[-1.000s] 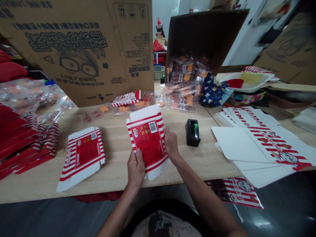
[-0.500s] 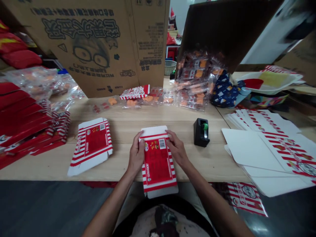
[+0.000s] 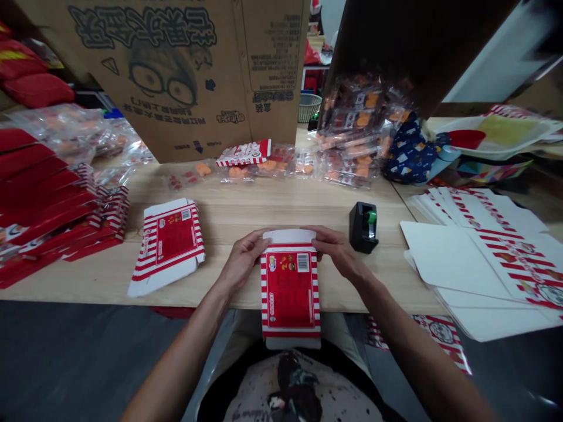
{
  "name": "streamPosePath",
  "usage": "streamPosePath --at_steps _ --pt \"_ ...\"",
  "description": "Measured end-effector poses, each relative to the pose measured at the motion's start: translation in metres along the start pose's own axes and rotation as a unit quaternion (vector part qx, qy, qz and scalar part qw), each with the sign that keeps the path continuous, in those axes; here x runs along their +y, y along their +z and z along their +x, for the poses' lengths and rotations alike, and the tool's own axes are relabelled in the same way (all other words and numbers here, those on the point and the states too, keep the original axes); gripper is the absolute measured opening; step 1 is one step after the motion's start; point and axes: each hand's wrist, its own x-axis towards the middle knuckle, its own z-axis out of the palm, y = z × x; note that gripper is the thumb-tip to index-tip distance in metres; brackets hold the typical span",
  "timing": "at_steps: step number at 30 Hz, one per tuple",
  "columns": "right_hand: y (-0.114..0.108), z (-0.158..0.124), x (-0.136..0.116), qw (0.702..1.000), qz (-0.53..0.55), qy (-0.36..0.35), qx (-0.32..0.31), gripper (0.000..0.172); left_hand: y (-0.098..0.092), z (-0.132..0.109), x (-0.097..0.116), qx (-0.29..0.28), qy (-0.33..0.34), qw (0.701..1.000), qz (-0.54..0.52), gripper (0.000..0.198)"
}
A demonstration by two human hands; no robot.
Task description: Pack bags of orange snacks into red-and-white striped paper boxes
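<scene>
Between my hands is a red and white striped carton with a barcode on its upper right and a white flap at its far end. My left hand grips the far left corner by that flap, fingers closed on the edge. At the far right corner, my right hand pinches the flap, thumb on the near side. The carton's near end reaches over the table edge toward my lap. To the left lies a similar folded carton with white flaps. A black tape dispenser with green tape stands just right of my right hand.
Red striped boxes are piled at the left. Flat white and striped card sheets overhang the table edge at the right. Clear packets lie along the back, near a large cardboard box and a blue patterned cloth bag.
Both hands have slid from the carton's sides to its far corners and now grip the flap there. The view has shifted slightly.
</scene>
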Motion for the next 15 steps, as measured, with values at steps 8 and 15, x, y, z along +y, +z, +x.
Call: streamPosePath --at_steps 8,15 --pt "-0.009 -0.014 -0.026 0.963 -0.217 -0.089 -0.134 0.024 -0.002 -0.008 -0.009 0.016 0.057 0.994 0.090 0.028" --pt "-0.006 -0.007 -0.059 0.959 -0.247 -0.028 -0.139 0.023 0.018 -0.016 0.022 0.012 0.037 0.991 0.125 0.032"
